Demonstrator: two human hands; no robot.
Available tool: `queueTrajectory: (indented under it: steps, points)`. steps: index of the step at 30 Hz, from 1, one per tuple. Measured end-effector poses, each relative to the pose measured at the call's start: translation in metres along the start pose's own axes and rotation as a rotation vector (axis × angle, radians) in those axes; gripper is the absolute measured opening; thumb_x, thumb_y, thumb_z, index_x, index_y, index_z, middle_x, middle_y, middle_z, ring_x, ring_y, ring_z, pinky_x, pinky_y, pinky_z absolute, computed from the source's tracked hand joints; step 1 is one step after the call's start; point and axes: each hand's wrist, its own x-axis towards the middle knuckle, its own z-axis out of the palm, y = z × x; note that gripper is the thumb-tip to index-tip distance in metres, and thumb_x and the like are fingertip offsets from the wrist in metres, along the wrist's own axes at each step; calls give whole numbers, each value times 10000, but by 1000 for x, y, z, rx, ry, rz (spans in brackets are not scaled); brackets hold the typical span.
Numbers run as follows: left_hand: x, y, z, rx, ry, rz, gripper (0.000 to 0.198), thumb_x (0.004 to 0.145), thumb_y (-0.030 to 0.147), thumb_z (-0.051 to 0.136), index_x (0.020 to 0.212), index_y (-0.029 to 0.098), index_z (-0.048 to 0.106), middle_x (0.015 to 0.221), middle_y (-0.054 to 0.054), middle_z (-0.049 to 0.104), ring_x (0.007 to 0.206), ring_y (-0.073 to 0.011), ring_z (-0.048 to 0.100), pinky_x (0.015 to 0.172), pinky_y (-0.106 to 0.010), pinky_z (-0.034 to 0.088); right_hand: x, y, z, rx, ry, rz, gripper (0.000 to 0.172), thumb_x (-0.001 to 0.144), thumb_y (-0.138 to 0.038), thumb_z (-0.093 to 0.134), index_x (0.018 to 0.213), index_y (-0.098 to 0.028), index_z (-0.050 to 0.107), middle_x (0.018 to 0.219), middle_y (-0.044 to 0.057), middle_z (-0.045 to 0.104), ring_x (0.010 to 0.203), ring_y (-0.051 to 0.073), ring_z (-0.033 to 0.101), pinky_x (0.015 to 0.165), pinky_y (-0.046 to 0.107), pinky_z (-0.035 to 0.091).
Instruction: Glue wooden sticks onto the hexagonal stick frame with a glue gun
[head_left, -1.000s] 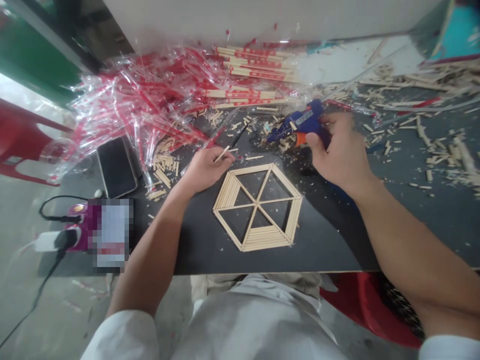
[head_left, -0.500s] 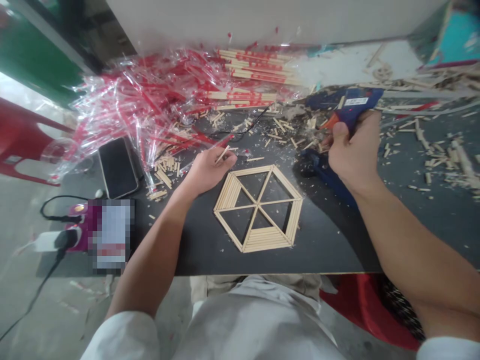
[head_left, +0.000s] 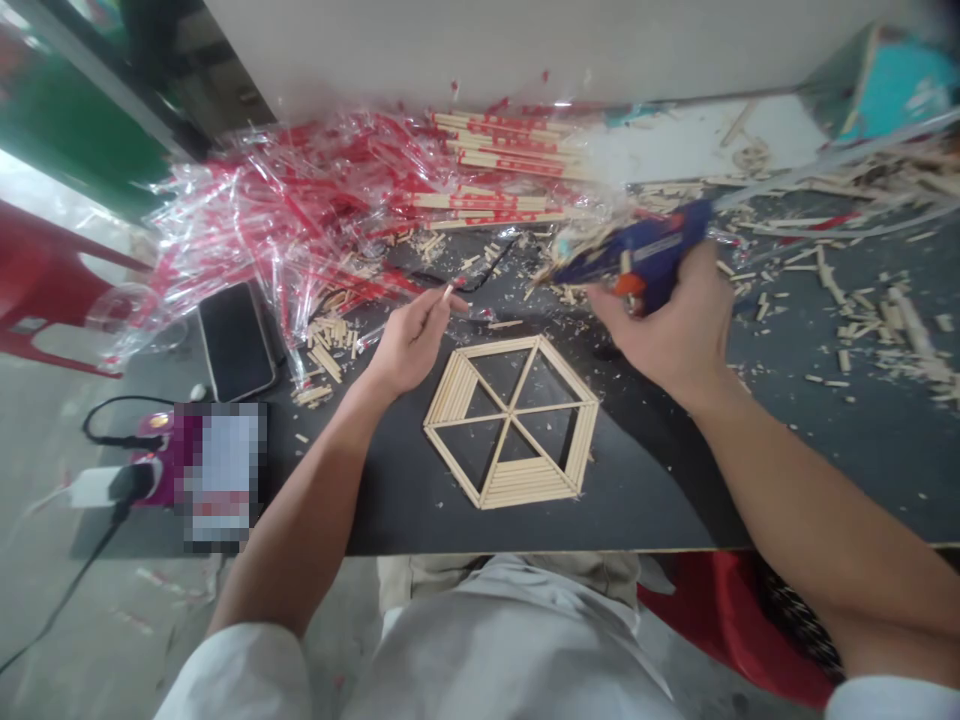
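A hexagonal frame of pale wooden sticks lies flat on the dark table, with spokes meeting at its middle and extra rows of sticks filling parts of some sections. Just beyond its upper left corner, my left hand pinches a short wooden stick between thumb and fingers. My right hand grips a blue glue gun with an orange trigger, held above the table to the upper right of the frame. The gun's nozzle points left, toward my left hand, and is somewhat blurred.
Red and clear plastic wrappers heap at the back left, beside wrapped chopsticks. Cut stick pieces litter the right side. A dark phone, a purple power strip and a blurred-out device stand on the left.
My right hand has brought the glue gun left and swung it, so its nozzle now points toward my left hand. The left hand has turned its stick slightly upright.
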Motion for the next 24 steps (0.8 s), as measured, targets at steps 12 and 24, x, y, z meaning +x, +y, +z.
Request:
queueTrajectory:
  steps: [12, 24]
  points:
    - [6, -7, 9, -317, 94, 296, 421, 1109, 622, 446, 1220, 256, 622, 1165, -101, 789, 903, -168, 758, 808, -320, 610, -17, 6, 29, -124, -88, -251, 305, 900, -431, 653, 1104, -219, 572, 900, 125, 702, 874, 360, 719, 717, 463, 573]
    - [4, 3, 3, -301, 171, 218, 293, 948, 510, 789, 981, 223, 841, 974, -47, 768, 771, -119, 667, 687, -242, 537, -2, 17, 33, -56, -42, -138, 319, 867, -466, 663, 1064, -240, 556, 855, 133, 706, 853, 374, 726, 750, 506, 566]
